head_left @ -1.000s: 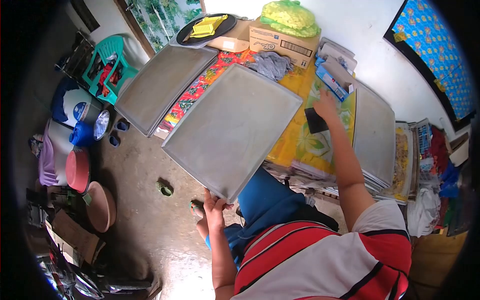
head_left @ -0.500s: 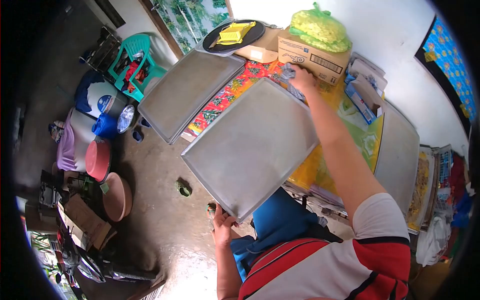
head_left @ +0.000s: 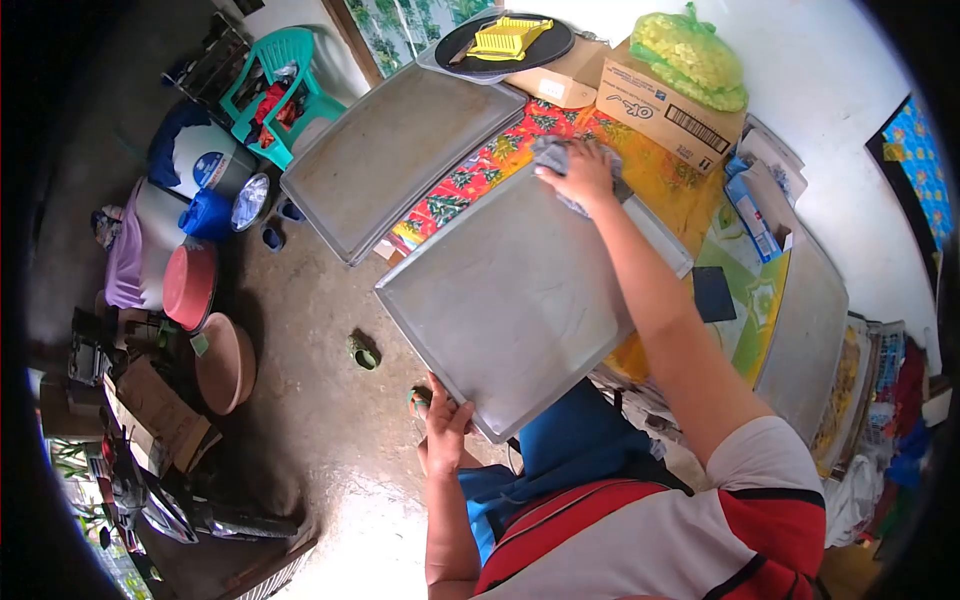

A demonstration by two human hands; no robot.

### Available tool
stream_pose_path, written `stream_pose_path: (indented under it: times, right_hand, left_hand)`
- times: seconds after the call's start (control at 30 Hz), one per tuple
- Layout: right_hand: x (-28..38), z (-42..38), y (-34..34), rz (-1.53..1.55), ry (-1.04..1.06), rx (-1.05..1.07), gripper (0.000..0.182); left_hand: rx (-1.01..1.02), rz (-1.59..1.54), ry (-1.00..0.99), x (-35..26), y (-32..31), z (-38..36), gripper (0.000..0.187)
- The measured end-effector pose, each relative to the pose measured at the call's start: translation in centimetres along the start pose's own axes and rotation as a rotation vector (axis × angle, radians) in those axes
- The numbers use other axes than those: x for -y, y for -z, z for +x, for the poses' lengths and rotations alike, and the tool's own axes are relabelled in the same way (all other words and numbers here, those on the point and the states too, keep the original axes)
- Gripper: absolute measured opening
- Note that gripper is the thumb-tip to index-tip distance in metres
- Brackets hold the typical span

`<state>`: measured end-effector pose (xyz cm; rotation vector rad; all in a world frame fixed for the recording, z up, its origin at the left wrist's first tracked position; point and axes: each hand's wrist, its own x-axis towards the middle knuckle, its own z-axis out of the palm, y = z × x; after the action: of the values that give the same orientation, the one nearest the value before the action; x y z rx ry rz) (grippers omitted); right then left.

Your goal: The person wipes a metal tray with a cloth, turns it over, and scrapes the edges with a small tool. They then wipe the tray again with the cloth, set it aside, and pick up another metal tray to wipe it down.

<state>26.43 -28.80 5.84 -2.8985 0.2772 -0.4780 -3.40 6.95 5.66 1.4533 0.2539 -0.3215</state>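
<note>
A grey metal baking tray (head_left: pixel 510 300) is tilted in front of me, above the edge of the table. My left hand (head_left: pixel 447 425) grips its near corner, fingers wrapped over the rim. At the tray's far corner, my right hand (head_left: pixel 585 178) presses a crumpled grey cloth (head_left: pixel 562 158) against the metal. Part of another metal tray (head_left: pixel 655 235) shows behind the first, under my right forearm. To the left lies a stack of brownish metal trays (head_left: pixel 400 150) on the same table.
A patterned tablecloth (head_left: pixel 450 207) covers the table. At the back are a cardboard box (head_left: pixel 655 115), a green bag of yellow pieces (head_left: pixel 690 60) and a yellow slicer (head_left: pixel 508 38) on a black round tray. A dark flat rectangle (head_left: pixel 714 293) lies right. A green chair (head_left: pixel 285 90) stands left.
My right hand has brought the cloth from beyond the tray's far edge onto its far corner. The second tray and the dark rectangle have come into view. My left hand keeps its hold.
</note>
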Motion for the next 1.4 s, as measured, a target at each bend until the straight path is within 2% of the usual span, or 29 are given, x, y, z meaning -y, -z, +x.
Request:
stream_pose_path:
  times: [0.07,0.2,0.27,0.33,0.4,0.47,0.53,0.57,0.67,0.7,0.77,0.83,0.87,0.9,0.97,1.0,1.07,1.1,1.13,1.2,1.27,1.3,1.4]
  right_hand:
    - [4.3,-1.7,0.7,0.185,0.067,0.071,0.077]
    - [14.5,-7.9,-1.5,0.377,0.291,-0.126,0.057]
    - [19.7,-11.8,-1.9,0.484,0.406,-0.121,0.044]
    - [24.0,-15.0,-2.0,0.593,0.504,-0.042,0.035]
    - [28.0,-17.3,-0.8,0.653,0.507,0.295,0.031]
    - [30.9,-18.7,2.4,0.928,0.45,0.676,0.036]
    - [32.5,-20.4,3.7,1.143,0.384,0.636,0.042]
    - [32.5,-20.5,3.8,1.163,0.432,0.501,0.044]
    - [29.1,-17.8,7.8,1.074,0.318,0.407,0.043]
    - [27.3,-16.5,7.6,1.126,0.295,0.271,0.042]
    - [22.7,-12.8,7.9,1.165,0.315,-0.082,0.039]
    - [16.8,-8.9,8.3,1.137,0.222,-0.199,0.038]
    - [13.8,-7.4,8.7,1.132,0.028,-0.108,0.038]
    - [11.0,-6.3,9.1,1.057,-0.051,-0.113,0.038]
    - [6.2,-4.4,8.4,0.806,-0.041,-0.129,0.042]
    - [4.8,-4.0,7.4,0.683,-0.039,-0.137,0.044]
    - [3.5,-4.0,3.9,0.368,0.223,0.036,0.053]
    - [3.3,-4.5,0.4,0.266,0.272,0.152,0.058]
    - [4.3,-5.7,0.0,0.065,0.294,0.023,0.056]
    - [4.2,-4.2,0.2,0.089,0.207,0.097,0.051]
    - [3.3,-1.9,0.0,-0.019,0.119,0.086,0.048]
    - [2.7,-1.1,-0.5,-0.056,0.059,0.007,0.044]
    - [0.3,1.3,0.3,-0.153,-0.013,0.065,0.041]
  left_hand:
    - [0.01,-0.012,-0.008,-0.2,0.0,-0.1,0.082]
    - [0.061,-0.023,-0.074,0.7,0.6,0.3,0.084]
    - [0.07,-0.02,-0.077,0.7,0.9,0.3,0.084]
    - [0.053,-0.03,-0.043,-0.1,0.3,-0.2,0.083]
    - [0.046,-0.066,-0.027,1.4,0.5,0.1,0.075]
    - [0.026,-0.084,-0.013,1.6,-0.4,0.1,0.064]
    - [0.017,-0.141,-0.02,1.6,-1.0,0.2,0.026]
    - [0.016,-0.117,-0.022,1.9,-0.8,0.4,0.036]
    - [0.002,-0.053,-0.025,2.4,-0.5,0.2,0.07]
    - [0.018,-0.102,-0.02,1.1,-1.0,-0.2,0.083]
    - [-0.009,-0.12,-0.023,0.7,-1.2,-0.2,0.08]
    - [-0.002,-0.059,-0.03,0.9,-0.9,0.3,0.078]
    - [-0.035,-0.101,-0.088,1.3,-1.2,0.9,0.077]
    - [-0.068,-0.144,-0.146,1.8,-1.7,1.6,0.077]
    - [-0.096,-0.188,-0.218,0.9,-2.8,2.3,0.076]
    - [-0.163,-0.106,-0.218,1.6,-3.0,2.9,0.075]
    - [-0.296,0.064,-0.224,3.2,-3.4,4.4,0.072]
    - [-0.296,-0.005,-0.23,3.0,-3.7,4.6,0.069]
    - [-0.296,-0.072,-0.232,2.5,-4.0,4.5,0.066]
    - [-0.298,-0.202,-0.227,1.9,-4.4,4.1,0.061]
    - [-0.35,-0.153,-0.243,2.2,-4.4,4.1,0.058]
    - [-0.369,-0.147,-0.243,2.5,-4.4,4.2,0.057]
    - [-0.426,-0.107,-0.247,2.0,-4.8,4.1,0.055]
